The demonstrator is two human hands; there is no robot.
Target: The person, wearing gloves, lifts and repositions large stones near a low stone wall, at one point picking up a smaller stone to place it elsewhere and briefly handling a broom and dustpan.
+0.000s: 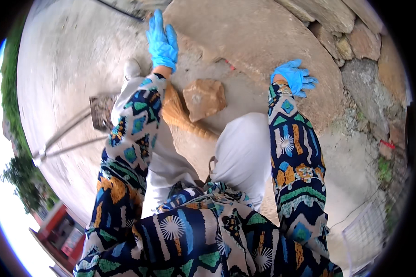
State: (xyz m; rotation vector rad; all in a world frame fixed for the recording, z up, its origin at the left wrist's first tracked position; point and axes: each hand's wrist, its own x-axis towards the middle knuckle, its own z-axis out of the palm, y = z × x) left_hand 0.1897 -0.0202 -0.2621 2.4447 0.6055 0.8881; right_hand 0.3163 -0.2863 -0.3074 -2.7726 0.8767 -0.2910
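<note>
My left hand [162, 44], in a blue glove, reaches forward above the concrete with its fingers stretched out and nothing in them. Off to the right, my right hand [293, 76] wears a matching glove, its fingers spread and holding nothing. Between my arms and in front of my knees sits a brown angular block-like thing [204, 99], perhaps cardboard; its kind is unclear. Curving beside it is a ribbed, orange-tan strip [180, 114], partly hidden by my left sleeve and legs. Neither hand touches these two things.
A dark, square pan-like thing [100, 112] with long metal poles [62, 133] stands at the left. A thin dark rod [120, 10] lies at the far edge. A rough stone wall [365, 83] runs along the right. Small red scraps [230, 65] dot the ground.
</note>
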